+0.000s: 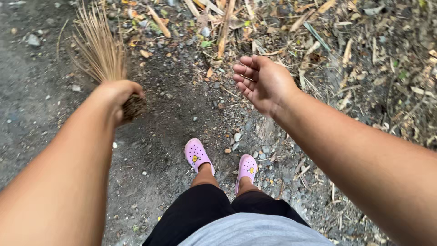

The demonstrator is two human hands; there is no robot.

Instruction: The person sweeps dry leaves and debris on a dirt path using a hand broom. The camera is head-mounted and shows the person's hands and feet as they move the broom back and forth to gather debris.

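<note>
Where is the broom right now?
The stick broom is at the upper left of the head view, gripped in the left hand, bristles fanning over the dirt ground.

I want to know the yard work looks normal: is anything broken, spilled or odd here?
Nothing stands out. The left hand grips a stick broom intact, the right hand is open and empty, and dry leaves litter the dirt ground beyond.
</note>
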